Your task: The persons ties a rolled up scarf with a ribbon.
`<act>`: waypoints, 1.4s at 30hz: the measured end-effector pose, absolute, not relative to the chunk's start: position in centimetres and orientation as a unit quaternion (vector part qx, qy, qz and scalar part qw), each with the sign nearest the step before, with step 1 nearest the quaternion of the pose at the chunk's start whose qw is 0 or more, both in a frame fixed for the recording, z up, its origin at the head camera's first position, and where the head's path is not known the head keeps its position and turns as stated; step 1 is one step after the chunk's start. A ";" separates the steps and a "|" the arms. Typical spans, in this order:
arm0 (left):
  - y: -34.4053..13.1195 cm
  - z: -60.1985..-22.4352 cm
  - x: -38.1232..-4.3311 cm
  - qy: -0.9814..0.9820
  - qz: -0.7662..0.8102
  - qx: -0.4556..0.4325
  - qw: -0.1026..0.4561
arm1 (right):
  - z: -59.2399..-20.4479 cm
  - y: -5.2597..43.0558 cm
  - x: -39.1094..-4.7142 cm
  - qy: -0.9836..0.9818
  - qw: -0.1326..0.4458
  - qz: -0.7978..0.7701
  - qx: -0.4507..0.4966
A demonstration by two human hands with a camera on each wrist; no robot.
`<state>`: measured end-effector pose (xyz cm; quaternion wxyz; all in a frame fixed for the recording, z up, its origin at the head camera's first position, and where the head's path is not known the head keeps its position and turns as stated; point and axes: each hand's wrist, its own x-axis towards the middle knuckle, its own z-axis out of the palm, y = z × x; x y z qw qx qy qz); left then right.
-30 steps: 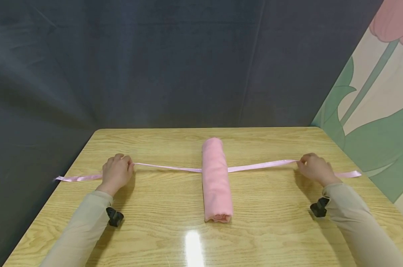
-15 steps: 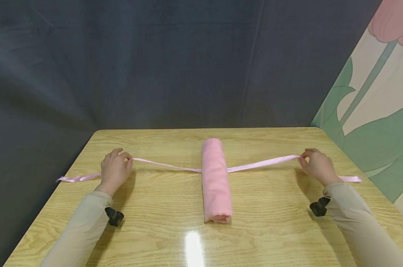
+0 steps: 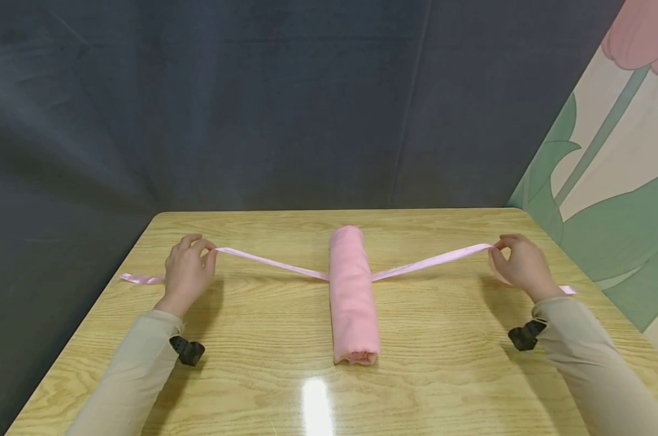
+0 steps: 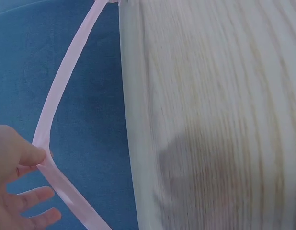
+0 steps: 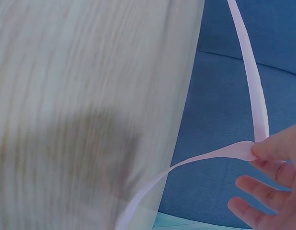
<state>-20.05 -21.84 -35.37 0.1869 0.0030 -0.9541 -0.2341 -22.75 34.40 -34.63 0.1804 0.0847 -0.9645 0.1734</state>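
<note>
A rolled pink towel lies lengthwise on the table, its near end showing the coiled layers. From both sides of the roll a pale pink satin ribbon slants up to the hands; the stretch at the roll is hidden by it. On the left, my left hand pinches the ribbon between thumb and index finger, and the left wrist view shows the other fingers spread loosely. My right hand pinches the opposite side the same way, with the ribbon bending at the thumb. Loose tails extend beyond both hands.
The wood-grain table carries a bright light reflection near its front. Behind it and at the left hangs a dark blue cloth. A wall with a painted tulip stands at the right.
Both hands have risen, lifting the ribbon on either side into a steeper slant. Its loose tails have drawn inward toward the hands. The towel roll has stayed in place.
</note>
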 end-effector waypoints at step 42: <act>-20.6 -33.5 -19.8 -0.913 -0.328 -0.039 0.239 | -31.3 30.2 -22.3 -0.905 0.285 0.310 0.055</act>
